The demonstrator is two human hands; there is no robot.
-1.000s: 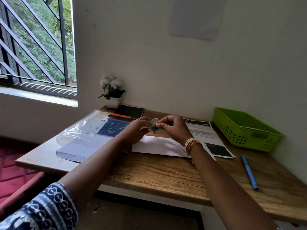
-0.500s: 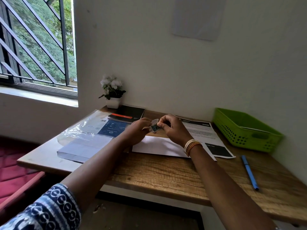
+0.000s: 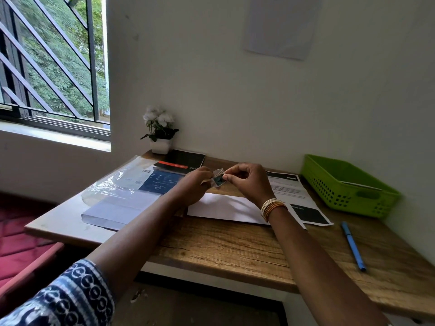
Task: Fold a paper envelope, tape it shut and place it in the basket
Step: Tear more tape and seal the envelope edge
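On the wooden desk (image 3: 235, 250) against the wall, white paper envelope (image 3: 226, 208) lies flat mid-desk, just under both raised hands. Looks light, thin, floppy: would bend if lifted by one corner, so best pinched at a long edge or slid off the desk edge; creases easily.

Green basket (image 3: 348, 184) sits at the far right by the wall, a sheet seemingly inside already. Path envelope to basket crosses the printed sheet (image 3: 292, 191) lying partly under the envelope; could drag along with it. Plastic-wrapped paper pack (image 3: 127, 196) on the left, black notebook (image 3: 183, 160) and small flower pot (image 3: 160, 135) behind it, all well apart from the route. Blue pen (image 3: 352, 245) near the right front, off the route.

Left hand (image 3: 195, 184) and right hand (image 3: 247, 182) both have fingers curled, pinching a small tape dispenser (image 3: 218, 180) between them above the envelope. Likely small, light, sticky tape; whether a strip is pulled out, cannot tell.
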